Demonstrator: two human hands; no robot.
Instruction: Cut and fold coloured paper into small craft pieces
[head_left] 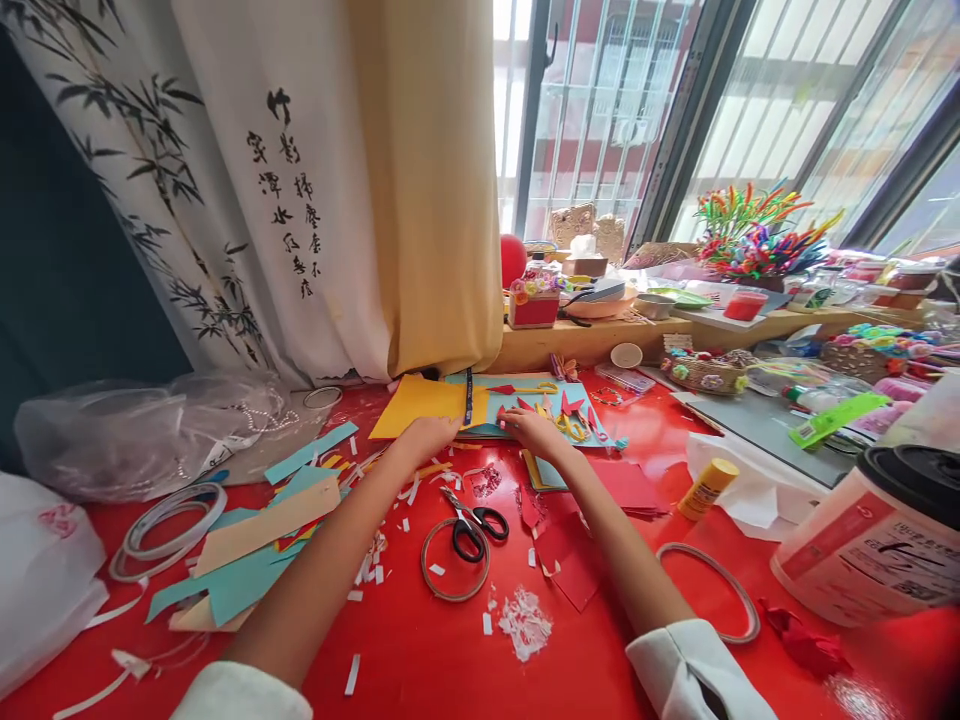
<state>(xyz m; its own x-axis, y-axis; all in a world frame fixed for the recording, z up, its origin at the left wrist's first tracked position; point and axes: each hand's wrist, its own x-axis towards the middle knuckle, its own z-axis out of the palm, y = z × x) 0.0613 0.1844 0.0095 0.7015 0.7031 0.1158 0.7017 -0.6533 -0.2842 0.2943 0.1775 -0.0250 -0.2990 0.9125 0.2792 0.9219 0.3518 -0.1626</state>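
Note:
My left hand (430, 434) is closed at the front edge of a yellow sheet of paper (416, 402), its fingertips near the lower end of a dark ruler-like strip (469, 396). The strip lies across the yellow sheet. To the right, my right hand (529, 428) has its fingers curled at the edge of light blue paper (498, 404); the fingertips are small and partly hidden. Red paper pieces (571, 405) and yellow-handled scissors (574, 428) lie on the blue paper. Nearer to me, black-handled scissors (472, 525) rest over a tape ring (455, 597).
Paper strips and offcuts (270, 525) pile up at left beside rolls of tape (169, 530). Red paper (574, 555), a yellow glue stick (707, 488) and a large tub (874, 540) stand or lie at right. White scraps (525, 624) litter the red table (420, 670).

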